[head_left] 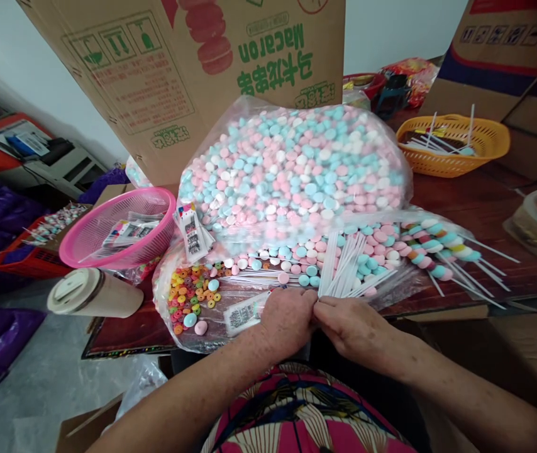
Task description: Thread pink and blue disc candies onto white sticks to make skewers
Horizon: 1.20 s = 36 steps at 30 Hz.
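Observation:
My left hand and my right hand meet at the table's near edge, both closed in a pinch, fingertips touching. A fan of white plastic sticks rises from just above where they meet, and the hands seem to grip its lower ends. Beyond lies a big clear bag of pink, blue and white round candies. Loose candies and small coloured rings lie on plastic sheeting. A labelled packet sits by my left hand.
Finished candy skewers lie to the right. A pink basket holds labels on the left, an orange basket with sticks stands back right. A lidded cup lies on its side. A Macaron carton stands behind.

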### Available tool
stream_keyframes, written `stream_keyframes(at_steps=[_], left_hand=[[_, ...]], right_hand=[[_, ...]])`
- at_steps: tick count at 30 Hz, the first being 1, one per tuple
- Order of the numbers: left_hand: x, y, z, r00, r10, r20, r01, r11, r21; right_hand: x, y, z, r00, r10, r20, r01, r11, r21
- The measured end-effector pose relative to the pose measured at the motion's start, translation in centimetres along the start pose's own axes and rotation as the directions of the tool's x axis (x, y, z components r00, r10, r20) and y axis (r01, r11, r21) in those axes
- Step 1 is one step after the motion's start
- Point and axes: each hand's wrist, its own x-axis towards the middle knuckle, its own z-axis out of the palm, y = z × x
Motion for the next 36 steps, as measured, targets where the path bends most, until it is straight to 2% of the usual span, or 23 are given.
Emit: stream_keyframes(at_steps=[3, 6, 8, 11, 15, 17, 18, 19, 21, 22, 23, 24, 25, 26, 28, 29, 31, 33, 34, 36], left_hand=[[-0.8, -1.2, -1.3, 0.998, 0.036, 0.043, -0.026, 0.977, -0.214], [-2.0, -3.5, -3.1, 0.984, 0.128, 0.123, -0.071, 0.921, -0.384], [-2.6, -4.5, -3.3, 0.970, 0.170, 0.176, -0.074, 0.890, -0.450], [-2.8, -4.4, -1.8, 0.957, 0.172, 0.234, -0.018, 0.839, -0.544], [-2.9, -3.6, 1.2, 0.992, 0.101, 0.078, -0.031, 0.785, -0.618], [-3.6, -3.9, 1.9, 0.994, 0.045, 0.097, 0.042, 0.668, -0.743], [-4.1, -4.1, 2.0, 0.993, 0.019, 0.120, 0.086, 0.584, -0.807], [-4.5, -4.3, 2.1, 0.992, -0.010, 0.122, 0.111, 0.503, -0.857], [-5.3, -4.7, 2.1, 0.993, -0.104, 0.059, 0.094, 0.382, -0.919], [-5.5, -4.8, 2.2, 0.985, -0.169, 0.023, 0.081, 0.346, -0.935], [-5.6, -4.8, 2.4, 0.972, -0.233, -0.007, 0.073, 0.333, -0.940], [-5.6, -4.8, 2.7, 0.957, -0.288, -0.039, 0.067, 0.351, -0.934], [-5.6, -4.7, 3.0, 0.939, -0.336, -0.077, 0.066, 0.393, -0.917], [-5.6, -4.6, 3.3, 0.922, -0.373, -0.108, 0.072, 0.436, -0.897], [-5.7, -4.6, 3.7, 0.913, -0.390, -0.118, 0.085, 0.464, -0.882], [-6.0, -4.7, 3.8, 0.925, -0.370, -0.086, 0.088, 0.429, -0.899], [-6.6, -5.2, 3.8, 0.966, -0.260, -0.001, 0.080, 0.299, -0.951], [-7.4, -5.8, 3.6, 0.992, -0.124, 0.017, 0.043, 0.210, -0.977], [-7.7, -6.1, 3.5, 0.997, -0.079, 0.008, 0.024, 0.198, -0.980], [-8.1, -6.6, 3.5, 0.998, -0.056, 0.008, 0.021, 0.235, -0.972]], right_hand=[[0.1, 0.4, 0.1, 0.999, 0.008, -0.034, -0.008, 1.000, -0.004], [-0.7, 1.2, -0.6, 0.981, -0.103, -0.162, 0.115, 0.991, 0.068], [-0.9, 1.2, -0.9, 0.949, -0.174, -0.263, 0.204, 0.975, 0.090], [-0.2, 0.2, -0.5, 0.940, -0.188, -0.283, 0.212, 0.976, 0.055], [2.0, -0.9, 0.6, 0.950, -0.271, -0.153, 0.278, 0.960, 0.024], [2.8, -0.7, 0.7, 0.930, -0.309, -0.198, 0.328, 0.943, 0.066], [3.0, -0.5, 0.6, 0.916, -0.293, -0.275, 0.326, 0.942, 0.084], [3.1, -0.3, 0.5, 0.892, -0.240, -0.382, 0.299, 0.949, 0.103], [3.1, -0.3, 0.6, 0.829, -0.021, -0.559, 0.170, 0.962, 0.216], [3.2, -0.5, 0.8, 0.823, 0.104, -0.558, 0.106, 0.938, 0.331], [3.2, -0.9, 1.2, 0.853, 0.198, -0.483, 0.058, 0.884, 0.464], [3.4, -1.4, 1.9, 0.902, 0.236, -0.361, 0.023, 0.810, 0.587], [3.6, -2.1, 2.6, 0.949, 0.222, -0.225, -0.010, 0.732, 0.682], [3.9, -2.7, 3.4, 0.976, 0.188, -0.113, -0.039, 0.658, 0.752], [4.5, -4.0, 4.9, 0.983, 0.181, -0.009, -0.090, 0.530, 0.843], [4.8, -4.5, 5.4, 0.978, 0.207, 0.012, -0.112, 0.479, 0.871], [5.3, -5.1, 5.9, 0.967, 0.255, 0.026, -0.131, 0.403, 0.906], [5.7, -5.5, 5.9, 0.958, 0.285, -0.001, -0.113, 0.383, 0.917], [5.9, -5.5, 5.8, 0.952, 0.305, -0.020, -0.102, 0.378, 0.920], [6.3, -5.4, 5.4, 0.927, 0.370, -0.059, -0.072, 0.331, 0.941]])
